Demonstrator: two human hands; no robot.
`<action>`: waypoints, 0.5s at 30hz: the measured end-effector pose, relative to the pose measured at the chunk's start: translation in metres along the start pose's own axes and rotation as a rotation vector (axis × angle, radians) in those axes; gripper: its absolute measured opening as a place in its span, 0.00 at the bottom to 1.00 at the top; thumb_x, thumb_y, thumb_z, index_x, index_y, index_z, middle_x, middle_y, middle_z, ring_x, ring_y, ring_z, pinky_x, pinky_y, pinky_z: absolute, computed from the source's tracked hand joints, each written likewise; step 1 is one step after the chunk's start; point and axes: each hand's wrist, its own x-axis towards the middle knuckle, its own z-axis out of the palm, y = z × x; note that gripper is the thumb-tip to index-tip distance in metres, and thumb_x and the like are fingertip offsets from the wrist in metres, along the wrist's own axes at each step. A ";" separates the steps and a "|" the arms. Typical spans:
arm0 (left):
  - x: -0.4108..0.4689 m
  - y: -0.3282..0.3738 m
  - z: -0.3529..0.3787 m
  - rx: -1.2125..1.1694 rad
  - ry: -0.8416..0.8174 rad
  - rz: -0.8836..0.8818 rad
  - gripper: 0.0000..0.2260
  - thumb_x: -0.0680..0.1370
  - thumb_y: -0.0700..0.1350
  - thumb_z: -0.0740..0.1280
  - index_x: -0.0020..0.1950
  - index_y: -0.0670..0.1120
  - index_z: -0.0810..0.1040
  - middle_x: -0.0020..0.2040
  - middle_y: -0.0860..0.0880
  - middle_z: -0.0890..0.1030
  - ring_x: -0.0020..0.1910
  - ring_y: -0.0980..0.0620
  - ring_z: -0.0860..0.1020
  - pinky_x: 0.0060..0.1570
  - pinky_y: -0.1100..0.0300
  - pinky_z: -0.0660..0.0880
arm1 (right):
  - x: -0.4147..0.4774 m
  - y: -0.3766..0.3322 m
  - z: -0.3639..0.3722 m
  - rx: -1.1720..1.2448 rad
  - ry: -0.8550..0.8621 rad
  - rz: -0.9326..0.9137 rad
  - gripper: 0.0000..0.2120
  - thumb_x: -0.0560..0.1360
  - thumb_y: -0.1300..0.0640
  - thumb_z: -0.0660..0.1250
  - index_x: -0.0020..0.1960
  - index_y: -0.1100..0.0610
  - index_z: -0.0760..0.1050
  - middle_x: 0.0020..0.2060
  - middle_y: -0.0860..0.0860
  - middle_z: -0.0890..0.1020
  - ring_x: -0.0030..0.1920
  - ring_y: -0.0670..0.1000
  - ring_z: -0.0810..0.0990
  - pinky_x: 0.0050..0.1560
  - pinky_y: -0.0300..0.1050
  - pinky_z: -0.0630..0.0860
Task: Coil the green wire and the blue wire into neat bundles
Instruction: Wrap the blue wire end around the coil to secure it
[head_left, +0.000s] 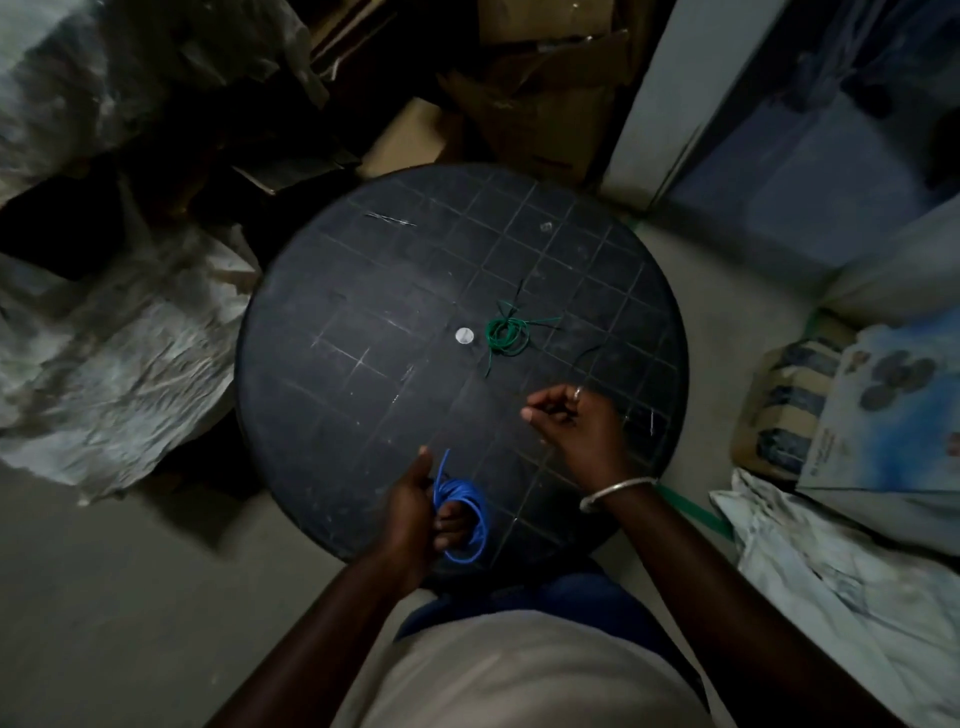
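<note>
The green wire (506, 335) lies coiled in a small bundle near the middle of the round black table (363, 291), loose ends sticking out. My left hand (415, 512) grips the blue wire (475, 512) at the table's near edge; the wire loops around my fingers, one end poking up. My right hand (582, 421) hovers over the table below and right of the green coil, fingers curled with the tips pinched together. Whether anything thin is held in them is too dark to tell.
A small white disc (465, 335) marks the table's centre. Crumpled white sacks (119, 353) lie left, cardboard boxes (540, 104) behind, and printed bags (872, 415) with more sacking to the right. A wall corner (654, 114) stands at the far right.
</note>
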 end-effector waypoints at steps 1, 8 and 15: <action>0.000 0.001 0.003 0.049 0.032 0.008 0.30 0.78 0.60 0.50 0.21 0.43 0.64 0.17 0.48 0.61 0.13 0.53 0.59 0.17 0.66 0.52 | 0.015 0.016 -0.007 -0.042 0.028 0.034 0.07 0.71 0.66 0.76 0.48 0.62 0.81 0.38 0.52 0.83 0.35 0.41 0.80 0.39 0.33 0.77; -0.020 -0.002 0.048 0.423 0.253 0.184 0.25 0.83 0.46 0.54 0.26 0.42 0.71 0.20 0.43 0.70 0.19 0.51 0.70 0.22 0.66 0.65 | 0.139 0.119 -0.050 -0.143 0.174 0.366 0.11 0.72 0.65 0.75 0.35 0.53 0.77 0.32 0.53 0.81 0.32 0.52 0.79 0.37 0.43 0.79; -0.026 -0.022 0.094 0.231 0.152 0.073 0.29 0.79 0.60 0.53 0.26 0.44 0.74 0.21 0.45 0.71 0.19 0.52 0.70 0.21 0.64 0.66 | 0.214 0.178 -0.051 -0.371 0.146 0.400 0.18 0.68 0.60 0.79 0.30 0.53 0.71 0.31 0.55 0.79 0.37 0.54 0.79 0.46 0.52 0.80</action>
